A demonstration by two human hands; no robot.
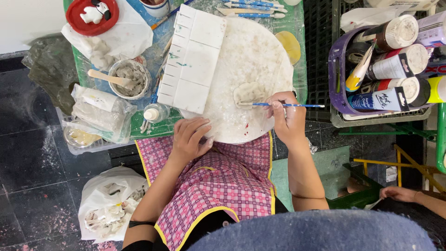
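A thin blue-handled tool is pinched between the fingers of the right hand, and its tip is laid against a flat piece of pale clay at about 9 o'clock from that hand. The clay lies on a round white board, slightly toward 4 o'clock of the board's middle. The left hand is rested loosely curled on the board's near edge at 7 o'clock, with nothing grasped. A white compartment palette is set across the board's 10 o'clock side. A cup of grey paste with a wooden stick is seen at 9 o'clock of the palette. A purple basket of paint bottles is placed at 3 o'clock of the board.
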